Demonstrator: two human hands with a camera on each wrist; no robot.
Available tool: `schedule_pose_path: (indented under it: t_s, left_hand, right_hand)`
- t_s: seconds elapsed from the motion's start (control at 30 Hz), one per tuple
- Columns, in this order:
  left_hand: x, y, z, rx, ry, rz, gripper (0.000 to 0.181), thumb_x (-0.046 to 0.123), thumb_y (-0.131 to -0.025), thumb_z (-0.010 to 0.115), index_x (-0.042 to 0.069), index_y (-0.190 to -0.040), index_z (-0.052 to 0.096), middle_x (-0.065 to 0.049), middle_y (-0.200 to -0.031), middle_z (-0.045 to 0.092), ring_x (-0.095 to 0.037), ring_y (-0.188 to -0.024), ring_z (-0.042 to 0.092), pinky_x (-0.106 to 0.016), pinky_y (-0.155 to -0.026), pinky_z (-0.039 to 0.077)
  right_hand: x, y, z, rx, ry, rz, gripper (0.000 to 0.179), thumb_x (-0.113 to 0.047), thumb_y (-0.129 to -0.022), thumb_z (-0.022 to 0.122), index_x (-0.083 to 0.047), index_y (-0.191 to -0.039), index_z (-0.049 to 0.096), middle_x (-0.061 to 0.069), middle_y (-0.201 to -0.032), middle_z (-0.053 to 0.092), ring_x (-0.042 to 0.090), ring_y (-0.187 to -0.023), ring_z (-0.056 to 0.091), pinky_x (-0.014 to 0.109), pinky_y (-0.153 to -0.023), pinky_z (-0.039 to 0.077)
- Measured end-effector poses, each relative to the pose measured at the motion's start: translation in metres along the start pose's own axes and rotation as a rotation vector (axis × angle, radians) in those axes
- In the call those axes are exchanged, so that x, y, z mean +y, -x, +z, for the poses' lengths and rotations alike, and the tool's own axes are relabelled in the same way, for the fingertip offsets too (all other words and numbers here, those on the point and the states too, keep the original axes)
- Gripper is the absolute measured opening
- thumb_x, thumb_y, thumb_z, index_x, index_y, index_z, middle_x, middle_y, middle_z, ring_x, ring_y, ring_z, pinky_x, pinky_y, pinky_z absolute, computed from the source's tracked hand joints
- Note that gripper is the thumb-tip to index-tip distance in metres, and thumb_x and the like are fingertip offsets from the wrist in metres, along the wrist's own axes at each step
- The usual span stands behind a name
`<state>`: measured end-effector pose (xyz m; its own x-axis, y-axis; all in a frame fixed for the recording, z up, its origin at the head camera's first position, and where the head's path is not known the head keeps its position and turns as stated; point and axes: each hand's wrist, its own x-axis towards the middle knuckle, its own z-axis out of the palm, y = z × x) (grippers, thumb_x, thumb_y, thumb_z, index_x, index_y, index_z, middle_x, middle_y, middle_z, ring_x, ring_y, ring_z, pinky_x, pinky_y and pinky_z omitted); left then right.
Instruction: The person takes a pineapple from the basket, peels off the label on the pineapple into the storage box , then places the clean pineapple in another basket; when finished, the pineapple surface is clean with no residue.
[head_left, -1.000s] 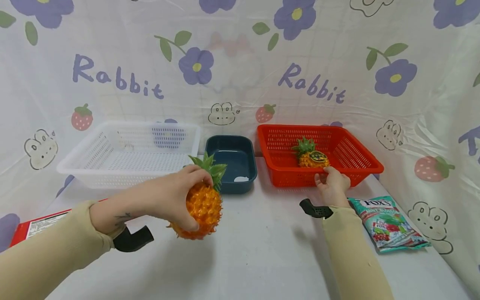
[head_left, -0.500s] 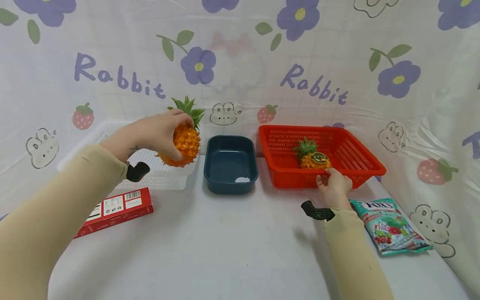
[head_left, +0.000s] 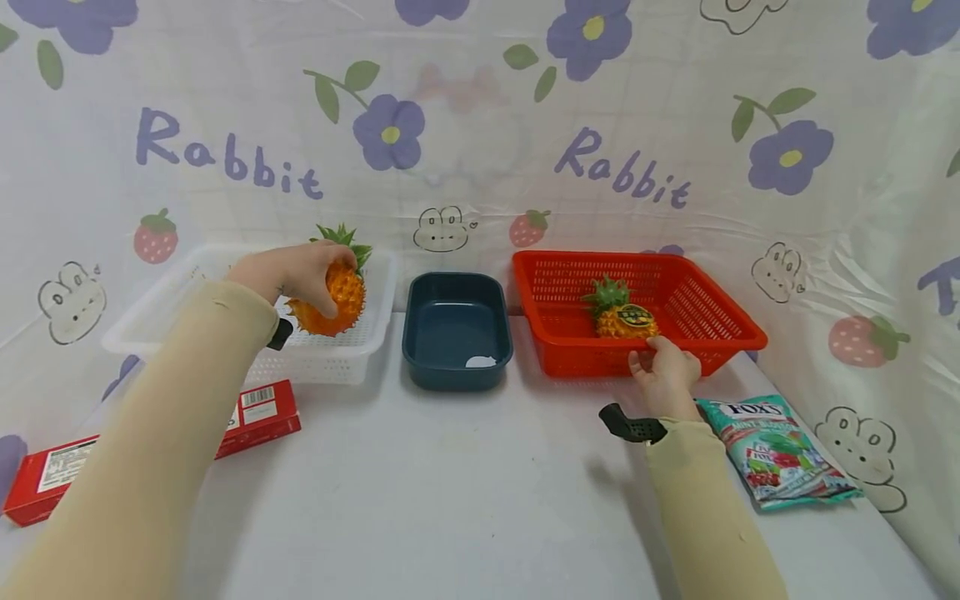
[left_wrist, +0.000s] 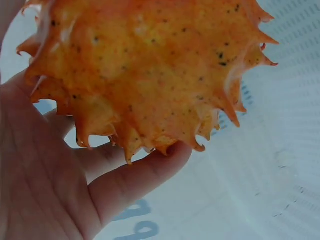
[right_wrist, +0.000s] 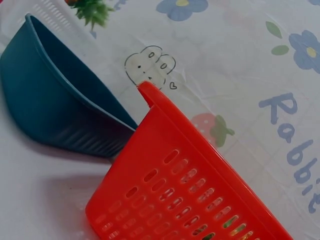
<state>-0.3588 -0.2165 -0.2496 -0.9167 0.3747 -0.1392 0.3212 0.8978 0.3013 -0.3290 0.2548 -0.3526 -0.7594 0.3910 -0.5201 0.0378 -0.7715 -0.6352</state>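
My left hand [head_left: 296, 271] grips an orange toy pineapple [head_left: 343, 302] with green leaves, over the right part of the white plastic basket [head_left: 318, 367]. In the left wrist view, fingers curl around the spiky pineapple [left_wrist: 150, 65], with the basket's perforated wall behind it. At the right, my right hand [head_left: 666, 375] pinches the front rim of the red basket [head_left: 573, 360]. A second toy pineapple [head_left: 626, 322] with a dark label lies inside that basket. The right wrist view shows the red basket [right_wrist: 165, 165] but not the hand.
A dark blue tub [head_left: 457, 377] stands between the two baskets, with a white patch inside. A red box [head_left: 266, 421] lies in front of the white basket, partly hidden by my left sleeve. A green Fox's candy bag [head_left: 776, 454] lies at the right.
My left hand has carried the pineapple from above the table's middle, up and left, then lower over the white basket. My right hand has stayed at the red basket's rim.
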Motion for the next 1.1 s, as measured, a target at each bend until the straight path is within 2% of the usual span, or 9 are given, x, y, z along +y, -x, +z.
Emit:
schedule_pose_path:
  t_s: [0.23,0.3,0.43,0.6,0.73,0.93,1.0,1.1]
  left_hand:
    - [-0.011,-0.008,0.020,-0.045,-0.020,-0.085,0.069,0.014,-0.067,0.072,0.016,-0.130,0.044,-0.012,-0.124,0.040,-0.031,-0.108,0.039,-0.046,-0.084,0.044]
    - [-0.013,-0.009,0.024,-0.052,-0.019,-0.101,0.070,0.014,-0.067,0.073,0.017,-0.131,0.044,-0.013,-0.124,0.039,-0.032,-0.108,0.038,-0.047,-0.084,0.044]
    - [-0.015,-0.011,0.028,-0.060,-0.017,-0.107,0.071,0.014,-0.068,0.074,0.017,-0.132,0.044,-0.013,-0.125,0.039,-0.033,-0.109,0.037,-0.049,-0.085,0.043]
    - [-0.014,-0.012,0.029,-0.060,-0.007,-0.092,0.070,0.012,-0.067,0.075,0.017,-0.130,0.045,-0.013,-0.126,0.041,-0.033,-0.109,0.037,-0.051,-0.087,0.042]
    - [-0.014,-0.011,0.029,-0.069,0.020,-0.098,0.072,0.012,-0.067,0.076,0.016,-0.132,0.045,-0.015,-0.128,0.040,-0.034,-0.110,0.036,-0.053,-0.087,0.043]
    - [-0.014,-0.012,0.025,-0.110,0.159,-0.067,0.071,0.013,-0.076,0.068,0.014,-0.140,0.036,-0.022,-0.145,0.028,-0.040,-0.121,0.035,-0.060,-0.093,0.038]
    - [-0.014,-0.012,0.024,-0.105,0.158,-0.048,0.069,0.015,-0.077,0.065,0.013,-0.140,0.036,-0.022,-0.146,0.027,-0.041,-0.124,0.034,-0.061,-0.095,0.035]
    - [-0.015,-0.010,0.020,-0.063,0.144,-0.020,0.066,0.021,-0.080,0.063,0.013,-0.140,0.036,-0.023,-0.146,0.027,-0.041,-0.127,0.032,-0.062,-0.098,0.031]
  right_hand:
    - [0.001,0.004,-0.003,-0.010,0.008,-0.004,0.048,-0.010,-0.087,0.062,-0.026,-0.118,0.029,-0.008,-0.112,0.033,0.013,-0.101,0.040,0.023,-0.077,0.050]
    - [0.001,0.004,-0.004,-0.013,0.011,-0.004,0.043,-0.011,-0.087,0.062,-0.025,-0.113,0.030,-0.008,-0.111,0.034,0.013,-0.101,0.041,0.023,-0.078,0.050]
    - [0.000,0.003,-0.003,-0.011,0.014,0.005,0.044,-0.013,-0.088,0.062,-0.026,-0.115,0.030,-0.008,-0.115,0.034,0.012,-0.102,0.041,0.022,-0.079,0.049]
    - [-0.001,0.001,-0.001,-0.005,0.012,-0.006,0.060,-0.012,-0.088,0.062,-0.030,-0.131,0.023,-0.009,-0.128,0.029,0.012,-0.107,0.039,0.022,-0.078,0.050]
    - [0.000,0.002,0.000,0.002,0.010,-0.010,0.068,-0.012,-0.088,0.061,-0.032,-0.137,0.019,-0.009,-0.132,0.027,0.012,-0.109,0.038,0.022,-0.078,0.050]
    - [0.000,0.002,0.001,0.005,0.015,-0.025,0.063,-0.010,-0.088,0.060,-0.030,-0.134,0.022,-0.008,-0.129,0.029,0.012,-0.108,0.038,0.023,-0.078,0.050]
    - [0.000,0.002,0.002,0.007,0.017,-0.031,0.060,-0.010,-0.088,0.060,-0.028,-0.132,0.024,-0.008,-0.128,0.031,0.013,-0.107,0.038,0.023,-0.077,0.050]
    - [0.000,0.002,0.001,0.012,0.012,-0.030,0.056,-0.009,-0.088,0.060,-0.027,-0.128,0.027,-0.008,-0.126,0.033,0.012,-0.107,0.039,0.024,-0.077,0.050]
